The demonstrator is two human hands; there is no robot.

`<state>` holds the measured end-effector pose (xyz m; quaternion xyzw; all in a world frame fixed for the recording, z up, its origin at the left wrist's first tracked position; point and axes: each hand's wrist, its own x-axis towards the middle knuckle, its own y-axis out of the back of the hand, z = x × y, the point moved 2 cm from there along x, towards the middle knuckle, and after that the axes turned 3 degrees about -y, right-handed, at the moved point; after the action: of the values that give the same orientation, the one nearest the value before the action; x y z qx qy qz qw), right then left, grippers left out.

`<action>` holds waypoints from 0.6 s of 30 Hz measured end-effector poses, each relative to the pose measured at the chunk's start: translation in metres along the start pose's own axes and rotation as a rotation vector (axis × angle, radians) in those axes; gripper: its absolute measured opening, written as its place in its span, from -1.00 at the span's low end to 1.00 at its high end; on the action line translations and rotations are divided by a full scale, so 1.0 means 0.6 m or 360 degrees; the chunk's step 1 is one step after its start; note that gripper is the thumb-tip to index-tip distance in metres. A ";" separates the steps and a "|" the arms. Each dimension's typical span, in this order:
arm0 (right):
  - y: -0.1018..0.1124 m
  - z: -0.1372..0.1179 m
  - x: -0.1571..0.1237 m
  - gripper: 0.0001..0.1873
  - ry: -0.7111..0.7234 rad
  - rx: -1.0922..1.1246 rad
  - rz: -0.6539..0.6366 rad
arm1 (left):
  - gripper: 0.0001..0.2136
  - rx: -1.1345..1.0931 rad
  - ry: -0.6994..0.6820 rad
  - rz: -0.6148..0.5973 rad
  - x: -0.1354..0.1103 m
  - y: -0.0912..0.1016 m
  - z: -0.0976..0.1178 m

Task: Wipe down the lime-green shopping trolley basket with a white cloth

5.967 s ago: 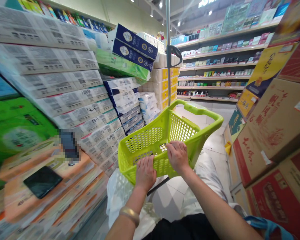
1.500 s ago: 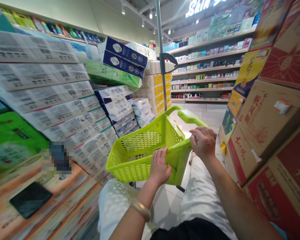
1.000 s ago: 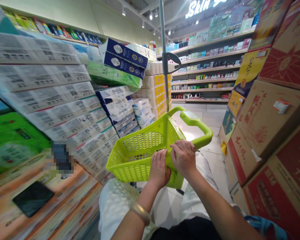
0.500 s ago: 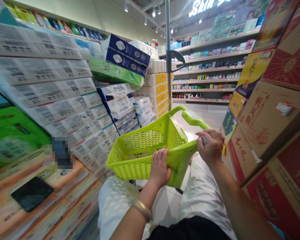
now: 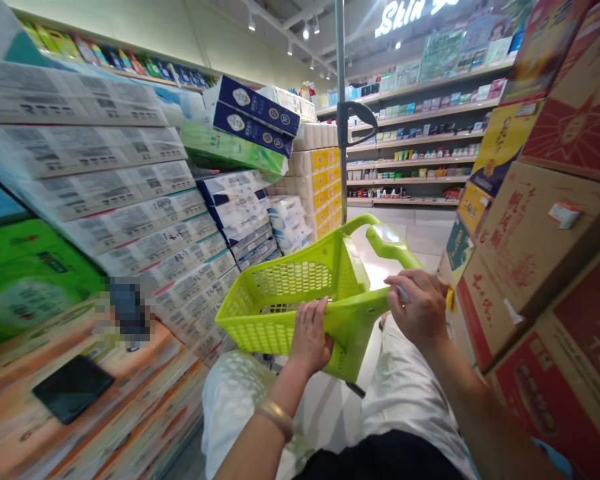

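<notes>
A lime-green plastic shopping cart with perforated walls stands between my knees. My left hand is closed over the near rim of its basket, fingers hooked inward and thumb on the outside. On the near end of the cart's handle, my right hand is wrapped, with a pale bit showing by its fingers that I cannot make out. A grey pole with a dark looped grip rises behind the basket. No goods can be made out inside the basket.
Tall stacks of packaged tissue line the left. Orange packs at lower left carry a black tablet-like slab and a blurred-out object. Cardboard cartons crowd the right side. Store shelves with small products stand at the back.
My left hand, still on the rim, has shifted slightly left in view. The cart has turned very slightly and the whole view has moved a little. Both grips are kept.
</notes>
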<state>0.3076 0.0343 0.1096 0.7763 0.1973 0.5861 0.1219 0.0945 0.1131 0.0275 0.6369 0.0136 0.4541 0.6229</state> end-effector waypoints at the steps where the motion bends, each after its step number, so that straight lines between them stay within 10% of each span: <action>1: 0.003 -0.005 -0.003 -0.84 0.0011 0.0007 -0.0005 | -0.22 0.0010 -0.0009 0.0011 -0.002 0.002 -0.003; 18: 0.035 -0.086 -0.032 -0.83 0.0065 0.0279 -0.0106 | -0.32 -0.0045 0.0001 0.0133 -0.016 0.013 -0.056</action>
<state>0.2571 0.0050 0.1167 0.7648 0.2761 0.5780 0.0689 0.0646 0.1317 0.0222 0.6280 -0.0192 0.4799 0.6123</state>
